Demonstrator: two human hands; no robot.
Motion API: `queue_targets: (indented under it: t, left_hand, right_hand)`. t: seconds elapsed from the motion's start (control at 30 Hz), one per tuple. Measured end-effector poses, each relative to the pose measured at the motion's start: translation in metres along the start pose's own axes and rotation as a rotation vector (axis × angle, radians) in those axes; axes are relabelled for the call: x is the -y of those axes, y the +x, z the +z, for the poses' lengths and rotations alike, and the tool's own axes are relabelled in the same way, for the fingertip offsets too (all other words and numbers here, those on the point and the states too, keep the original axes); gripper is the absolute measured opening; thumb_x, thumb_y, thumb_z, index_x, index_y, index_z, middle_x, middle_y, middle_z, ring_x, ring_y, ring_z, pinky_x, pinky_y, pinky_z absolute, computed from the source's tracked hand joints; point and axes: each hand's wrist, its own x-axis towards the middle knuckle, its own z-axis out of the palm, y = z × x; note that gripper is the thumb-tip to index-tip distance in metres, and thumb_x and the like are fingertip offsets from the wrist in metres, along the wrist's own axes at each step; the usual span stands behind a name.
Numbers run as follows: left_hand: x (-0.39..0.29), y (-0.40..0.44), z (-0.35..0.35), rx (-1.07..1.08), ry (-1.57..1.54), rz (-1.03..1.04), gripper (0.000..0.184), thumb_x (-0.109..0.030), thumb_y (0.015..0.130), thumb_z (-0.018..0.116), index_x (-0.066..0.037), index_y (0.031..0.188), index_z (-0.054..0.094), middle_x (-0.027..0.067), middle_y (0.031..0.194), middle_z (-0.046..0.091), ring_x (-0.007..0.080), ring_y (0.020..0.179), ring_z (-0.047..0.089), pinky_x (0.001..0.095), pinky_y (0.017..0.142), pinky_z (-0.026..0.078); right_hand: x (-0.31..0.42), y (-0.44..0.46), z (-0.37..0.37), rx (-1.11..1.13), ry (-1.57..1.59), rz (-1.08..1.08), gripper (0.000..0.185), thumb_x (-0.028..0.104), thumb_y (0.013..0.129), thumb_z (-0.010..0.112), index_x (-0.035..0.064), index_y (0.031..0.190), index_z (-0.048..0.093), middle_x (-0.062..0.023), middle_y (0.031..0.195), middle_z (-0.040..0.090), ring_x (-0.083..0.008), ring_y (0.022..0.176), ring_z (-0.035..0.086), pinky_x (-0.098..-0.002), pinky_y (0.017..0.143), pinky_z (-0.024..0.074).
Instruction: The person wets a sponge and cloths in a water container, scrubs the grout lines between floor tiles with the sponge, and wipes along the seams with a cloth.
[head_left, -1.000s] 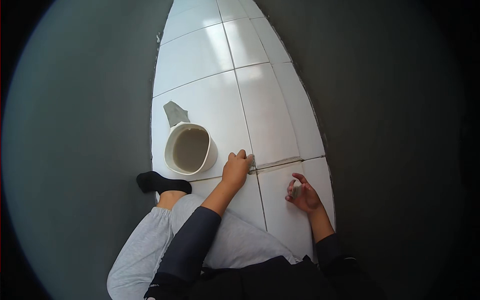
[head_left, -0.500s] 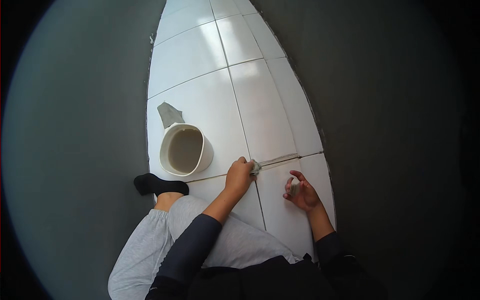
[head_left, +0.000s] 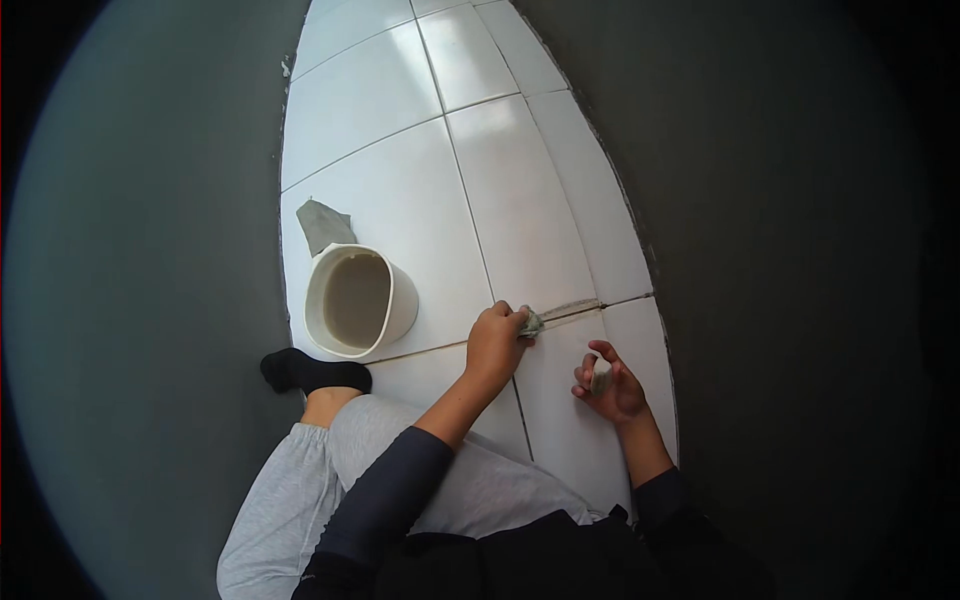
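My left hand (head_left: pixel 498 343) is closed on a small greyish-green cloth (head_left: pixel 531 322), pressed to a seam between white floor tiles (head_left: pixel 515 210). A smear of grey paste (head_left: pixel 570 309) runs along that seam to the right of the cloth. My right hand (head_left: pixel 613 387), curled palm up just over the tiles at the right, holds a small pale piece (head_left: pixel 600 375) among its fingers; what exactly it is cannot be made out.
A white tub (head_left: pixel 402 307) of cloudy grey-brown liquid stands on the left tiles. Behind it lies a grey cloth-like piece (head_left: pixel 326 226). My foot in a black sock (head_left: pixel 315 371) rests near the tub. Dark grey surfaces (head_left: pixel 780 300) flank the tiled strip.
My left hand has moved right along the seam with the cloth. My right hand has barely moved. The tub and tiles have shifted a little to the left in view.
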Motion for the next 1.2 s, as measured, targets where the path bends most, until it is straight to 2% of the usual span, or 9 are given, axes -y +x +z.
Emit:
queue_targets:
  t: [0.3,0.6,0.67,0.77,0.8,0.87,1.0,1.13,1.2]
  left_hand:
    - [-0.031,0.022,0.028,-0.004,-0.02,0.042,0.034,-0.006,0.068,0.072,-0.003,0.101,0.065,0.0126,0.083,0.057,0.0299,0.08,0.056,0.0398,0.068,0.048]
    - [-0.061,0.043,0.062,-0.131,-0.089,0.161,0.02,-0.009,0.072,0.07,-0.005,0.091,0.068,0.0123,0.08,0.058,0.0302,0.076,0.058,0.0394,0.066,0.048]
    - [-0.065,0.049,0.067,-0.12,-0.11,0.16,0.024,-0.009,0.07,0.071,-0.005,0.094,0.068,0.0124,0.082,0.059,0.0303,0.077,0.058,0.04,0.066,0.048]
    - [-0.08,0.058,0.069,0.07,-0.371,0.109,0.036,-0.006,0.068,0.07,-0.005,0.103,0.067,0.012,0.088,0.06,0.0293,0.083,0.061,0.0384,0.073,0.049]
    - [-0.082,0.06,0.069,0.055,-0.38,0.117,0.036,-0.006,0.068,0.07,-0.005,0.103,0.067,0.012,0.088,0.06,0.0293,0.083,0.061,0.0384,0.073,0.049]
    - [-0.082,0.059,0.072,-0.113,-0.677,0.125,0.028,-0.005,0.07,0.065,-0.003,0.099,0.068,0.0135,0.086,0.058,0.0309,0.085,0.059,0.0378,0.074,0.048]
    - [-0.068,0.05,0.001,-0.191,-0.824,0.06,0.04,-0.005,0.074,0.069,-0.008,0.113,0.064,0.0061,0.095,0.06,0.0172,0.091,0.059,0.0292,0.082,0.046]
    - [-0.037,0.018,-0.099,-0.247,-0.951,0.079,0.04,-0.002,0.079,0.065,-0.003,0.119,0.06,0.0045,0.109,0.058,0.0149,0.103,0.054,0.0279,0.091,0.043]
    - [-0.014,0.0,-0.138,-0.321,-0.914,0.058,0.041,0.003,0.081,0.062,-0.003,0.121,0.058,0.0061,0.111,0.053,0.0152,0.104,0.054,0.0251,0.089,0.047]
  right_hand:
    - [-0.006,-0.002,-0.016,0.092,0.131,-0.083,0.05,0.041,0.089,0.059,0.0164,0.13,0.045,-0.0052,0.091,0.055,-0.0152,0.079,0.047,-0.0316,0.073,0.0399]
    - [-0.006,-0.003,-0.012,0.103,0.23,-0.187,0.046,0.039,0.092,0.053,0.0171,0.131,0.045,-0.0053,0.09,0.055,-0.0142,0.078,0.047,-0.0304,0.073,0.0406]
    - [-0.007,-0.005,-0.015,0.086,0.21,-0.182,0.045,0.039,0.092,0.053,0.0177,0.131,0.045,-0.0055,0.09,0.055,-0.0141,0.079,0.049,-0.031,0.074,0.0412]
    - [-0.01,-0.008,-0.017,0.048,0.201,-0.193,0.045,0.038,0.092,0.052,0.0192,0.132,0.045,-0.0061,0.092,0.056,-0.014,0.08,0.052,-0.0319,0.075,0.0422]
    - [-0.01,-0.009,-0.017,0.026,0.215,-0.208,0.044,0.038,0.092,0.052,0.02,0.132,0.045,-0.0065,0.093,0.056,-0.0139,0.081,0.053,-0.0324,0.075,0.0425]
    - [-0.009,-0.008,-0.023,0.05,0.219,-0.205,0.043,0.038,0.093,0.051,0.021,0.132,0.046,-0.0071,0.095,0.057,-0.0149,0.081,0.054,-0.0325,0.075,0.0426]
    - [-0.006,-0.006,-0.017,0.072,0.181,-0.141,0.044,0.038,0.092,0.052,0.0203,0.132,0.046,-0.0064,0.091,0.056,-0.016,0.08,0.049,-0.0319,0.074,0.0415]
    - [-0.003,-0.003,-0.012,0.115,0.155,-0.091,0.046,0.038,0.092,0.053,0.0193,0.133,0.044,-0.0063,0.089,0.053,-0.0158,0.079,0.044,-0.0314,0.073,0.0404]
    - [-0.001,-0.002,-0.013,0.135,0.156,-0.066,0.045,0.037,0.091,0.054,0.0189,0.132,0.045,-0.0067,0.091,0.054,-0.016,0.079,0.045,-0.0317,0.072,0.0409]
